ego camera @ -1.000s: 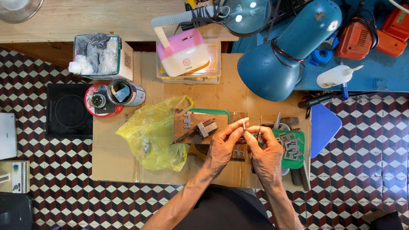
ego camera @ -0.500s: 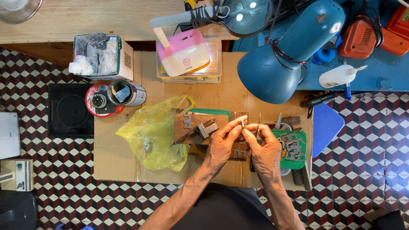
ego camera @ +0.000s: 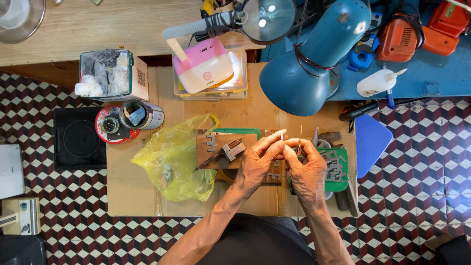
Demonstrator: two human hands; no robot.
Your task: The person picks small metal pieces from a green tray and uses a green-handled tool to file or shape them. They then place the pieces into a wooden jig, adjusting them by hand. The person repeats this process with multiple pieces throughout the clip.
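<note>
Both hands meet mid-bench: left hand [ego camera: 255,164] and right hand [ego camera: 306,169] pinch a thin metal pin [ego camera: 300,141] at fingertips, grip closed. Wooden block [ego camera: 218,152] just left of grip, green tray [ego camera: 338,169] right, yellow plastic bag [ego camera: 171,159] farther left. Cardboard-topped bench [ego camera: 132,196], checkered floor [ego camera: 417,186] around.

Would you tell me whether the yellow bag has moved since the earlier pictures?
No. The yellow bag still lies left of the wooden block, below the tin, as before.
</note>
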